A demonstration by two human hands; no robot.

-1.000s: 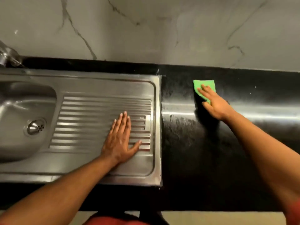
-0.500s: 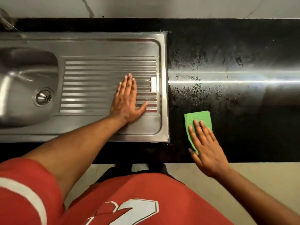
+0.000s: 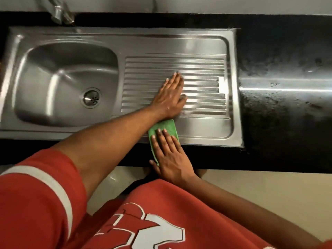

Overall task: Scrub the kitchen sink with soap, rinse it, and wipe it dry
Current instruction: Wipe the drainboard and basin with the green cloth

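Note:
A stainless steel sink (image 3: 125, 35) is set in a black counter, with its basin and drain (image 3: 91, 97) on the left and a ribbed drainboard (image 3: 201, 67) on the right. My left hand (image 3: 170, 97) lies flat and empty on the ribs, fingers pointing away from me. My right hand (image 3: 170, 159) presses a green cloth (image 3: 164, 125) flat against the sink's front rim, just below my left wrist. Part of the cloth is hidden under my fingers and palm.
A metal tap (image 3: 57, 13) stands at the back left, above the basin. The black counter (image 3: 287, 105) runs on to the right with pale streaks on it. Beige floor (image 3: 251, 186) shows below the counter's front edge.
My right hand has slid the green cloth from the far counter to its front edge, then left onto the sink's front rim. My left hand has stayed flat on the drainboard.

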